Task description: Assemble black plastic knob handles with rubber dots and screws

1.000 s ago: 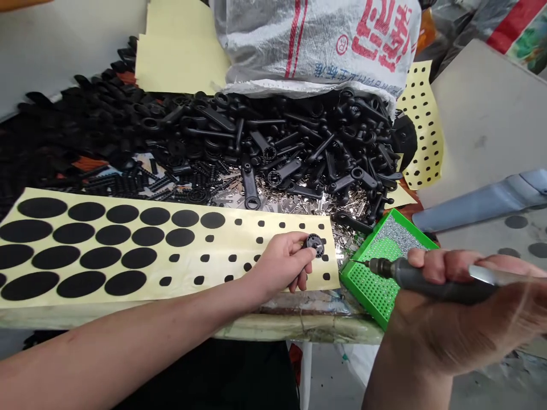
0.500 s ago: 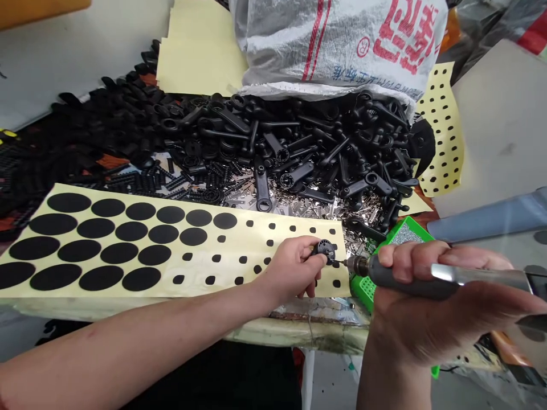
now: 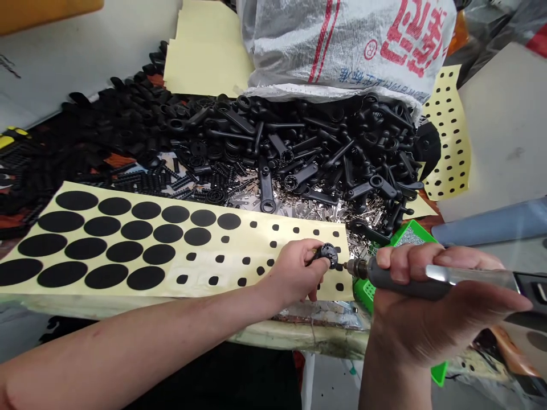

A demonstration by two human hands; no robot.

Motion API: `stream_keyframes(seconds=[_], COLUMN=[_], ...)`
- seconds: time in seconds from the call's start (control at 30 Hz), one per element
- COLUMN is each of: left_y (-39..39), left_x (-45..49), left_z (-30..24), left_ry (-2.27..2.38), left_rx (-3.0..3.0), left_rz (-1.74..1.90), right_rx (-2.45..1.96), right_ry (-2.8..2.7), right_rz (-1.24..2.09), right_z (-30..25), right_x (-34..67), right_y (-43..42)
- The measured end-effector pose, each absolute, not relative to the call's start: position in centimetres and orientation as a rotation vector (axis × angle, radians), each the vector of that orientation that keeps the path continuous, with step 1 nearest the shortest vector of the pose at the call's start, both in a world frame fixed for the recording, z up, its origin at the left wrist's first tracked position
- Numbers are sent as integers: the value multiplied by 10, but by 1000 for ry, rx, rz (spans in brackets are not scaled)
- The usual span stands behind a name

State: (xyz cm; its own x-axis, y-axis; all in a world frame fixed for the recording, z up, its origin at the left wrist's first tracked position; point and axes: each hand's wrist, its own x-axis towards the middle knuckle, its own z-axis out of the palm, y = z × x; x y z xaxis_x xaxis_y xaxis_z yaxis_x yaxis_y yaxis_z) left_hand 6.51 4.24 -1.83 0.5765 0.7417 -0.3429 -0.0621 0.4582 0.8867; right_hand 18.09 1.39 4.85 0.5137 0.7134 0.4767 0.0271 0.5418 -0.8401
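My left hand (image 3: 297, 270) pinches a small black plastic part with a round, notched end (image 3: 328, 254), held over the right end of a pale yellow sticker sheet (image 3: 239, 239). My right hand (image 3: 427, 307) is wrapped round the grey body of a powered screwdriver (image 3: 410, 282). Its tip (image 3: 348, 266) points left at the black part, close to its round end; whether it touches cannot be made out. Large black discs (image 3: 106, 250) cover the left of the sheet, and small dark holes run across its right side.
A green tray (image 3: 410, 230) of small metal pieces sits just beyond the screwdriver. Behind the sheet lie heaps of black crank-like handles (image 3: 299, 176), springs (image 3: 171, 176) and loose metal clips (image 3: 329, 213). A white woven sack (image 3: 342, 45) stands at the back.
The view has shifted slightly, so the scene sits a little further right. The black part's round end has turned more toward me, with the screwdriver still close by it.
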Motion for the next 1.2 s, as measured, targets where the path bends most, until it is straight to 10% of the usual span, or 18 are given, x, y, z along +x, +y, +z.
stream_keyframes(seconds=[1.2], left_y=[40], left_x=[65], left_z=[-15], left_ry=[905], left_rx=[909], left_rz=[558], right_rx=[-966], right_ry=[-1043], right_rz=[455], right_z=[42], right_x=[166], right_y=[20])
